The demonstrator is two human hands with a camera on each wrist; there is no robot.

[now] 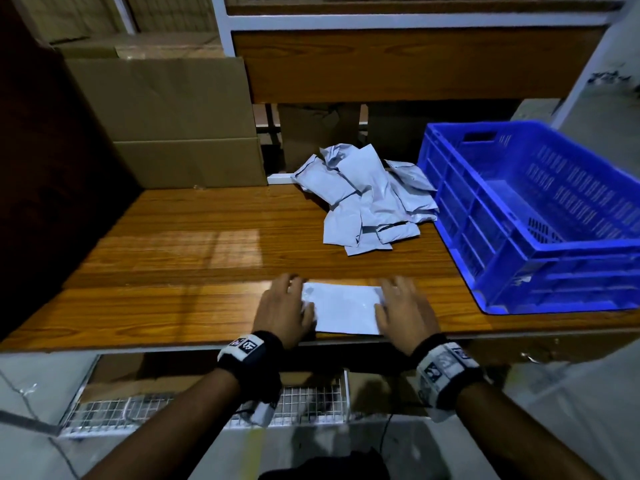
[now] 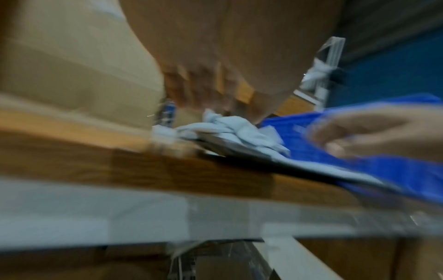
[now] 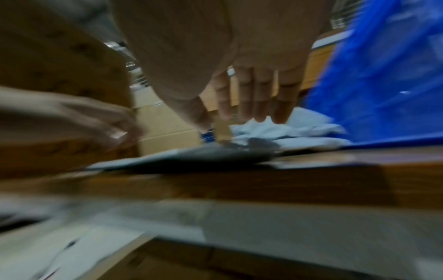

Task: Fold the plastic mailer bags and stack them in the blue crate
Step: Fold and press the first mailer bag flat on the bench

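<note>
A flat white mailer bag (image 1: 343,310) lies at the front edge of the wooden table (image 1: 194,258). My left hand (image 1: 285,306) rests on its left end and my right hand (image 1: 403,306) on its right end, both palm down. In the right wrist view the right hand's fingers (image 3: 254,98) point straight down over the mailer (image 3: 191,157). The left wrist view is blurred; the left hand's fingers (image 2: 203,91) hang above the mailer (image 2: 263,157). A crumpled pile of mailers (image 1: 367,199) sits behind. The blue crate (image 1: 460,209) stands at the right; its visible inside holds nothing.
Large cardboard boxes (image 1: 173,123) stand at the back left of the table. A wooden shelf board (image 1: 398,64) on a white frame overhangs the back. Bare tabletop stretches left of the hands. A wire mesh rack (image 1: 304,400) sits under the table's front edge.
</note>
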